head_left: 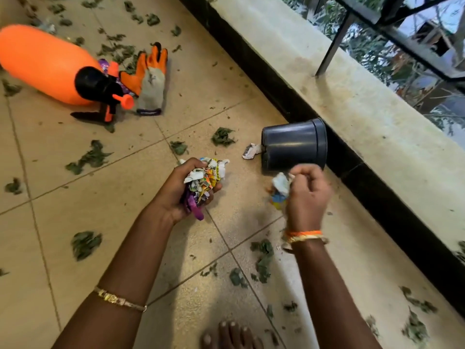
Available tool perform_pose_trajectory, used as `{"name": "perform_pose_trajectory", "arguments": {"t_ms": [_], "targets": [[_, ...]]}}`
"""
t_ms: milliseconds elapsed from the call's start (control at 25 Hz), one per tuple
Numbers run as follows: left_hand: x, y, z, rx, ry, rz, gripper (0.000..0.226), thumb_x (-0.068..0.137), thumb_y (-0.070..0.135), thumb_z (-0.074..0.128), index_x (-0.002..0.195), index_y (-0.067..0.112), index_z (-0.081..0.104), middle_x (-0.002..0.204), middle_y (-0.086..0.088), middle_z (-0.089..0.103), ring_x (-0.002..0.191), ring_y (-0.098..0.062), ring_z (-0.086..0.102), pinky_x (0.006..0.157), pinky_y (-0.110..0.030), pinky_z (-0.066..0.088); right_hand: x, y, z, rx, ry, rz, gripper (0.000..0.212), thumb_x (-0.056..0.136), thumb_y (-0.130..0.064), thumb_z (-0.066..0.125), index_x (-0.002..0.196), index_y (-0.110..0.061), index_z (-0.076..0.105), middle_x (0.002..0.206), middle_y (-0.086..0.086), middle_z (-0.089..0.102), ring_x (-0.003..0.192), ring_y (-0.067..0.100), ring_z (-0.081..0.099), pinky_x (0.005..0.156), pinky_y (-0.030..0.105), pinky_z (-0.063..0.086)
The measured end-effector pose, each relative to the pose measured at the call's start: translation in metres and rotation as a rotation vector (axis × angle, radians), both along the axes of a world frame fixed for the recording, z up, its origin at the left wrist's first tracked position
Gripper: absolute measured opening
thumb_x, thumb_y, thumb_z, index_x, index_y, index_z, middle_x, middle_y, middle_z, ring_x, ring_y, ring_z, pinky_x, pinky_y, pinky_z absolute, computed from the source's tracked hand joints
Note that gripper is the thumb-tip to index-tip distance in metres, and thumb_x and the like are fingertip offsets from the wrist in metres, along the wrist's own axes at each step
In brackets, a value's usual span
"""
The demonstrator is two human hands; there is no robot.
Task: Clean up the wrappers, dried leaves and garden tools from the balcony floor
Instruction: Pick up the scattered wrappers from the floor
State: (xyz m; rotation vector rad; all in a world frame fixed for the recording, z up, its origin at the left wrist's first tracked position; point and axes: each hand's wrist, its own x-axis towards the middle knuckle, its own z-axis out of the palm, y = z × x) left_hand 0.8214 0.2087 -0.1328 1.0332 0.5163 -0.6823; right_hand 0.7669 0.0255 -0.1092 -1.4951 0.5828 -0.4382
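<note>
a wad of crumpled wrappers (205, 181) is clenched in the left hand (187, 190), just left of the toppled dark pot (293, 144). one wrapper (281, 185) is pinched in the curled right hand (308, 195) below the pot. the orange sprayer (47, 64) lies far left of it, nozzle toward the pot, long axis running up-left.

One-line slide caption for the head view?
Left hand clutches bunched wrappers, right hand pinches another wrapper beside a tipped pot.

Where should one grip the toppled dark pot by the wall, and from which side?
The dark pot lies on its side, rim toward the wall. Probably best to come from above and curl the fingers across its rounded side wall, since the wall crowds the rim end.
</note>
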Motion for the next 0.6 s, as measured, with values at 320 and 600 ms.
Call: {"name": "perform_pose_trajectory", "arguments": {"t_ms": [320,600], "targets": [[-0.014,0.032,0.007,0.026,-0.017,0.172,0.021,0.089,0.025,0.046,0.088,0.011,0.062,0.07,-0.009,0.065,0.058,-0.019,0.06,0.049,-0.018,0.043,0.068,0.052,-0.056,-1.077,0.392,0.646,0.04,0.088,-0.019,0.056,0.124,-0.003,0.047,0.137,0.023,0.035,0.1,0.035,0.057,0.085,0.041,0.049],[-0.023,0.028,0.01,0.027,-0.021,0.153,0.031,0.09,0.025,0.048,0.073,0.012,0.071,0.078,-0.011,0.065,0.064,-0.021,0.062,0.052,-0.022,0.044,0.083,0.052,-0.066,-1.219,0.644,0.605,0.06,0.092,-0.005,0.045,0.145,-0.002,0.017,0.152,0.029,0.003,0.116,0.043,0.052,0.08,0.044,0.052]]}}
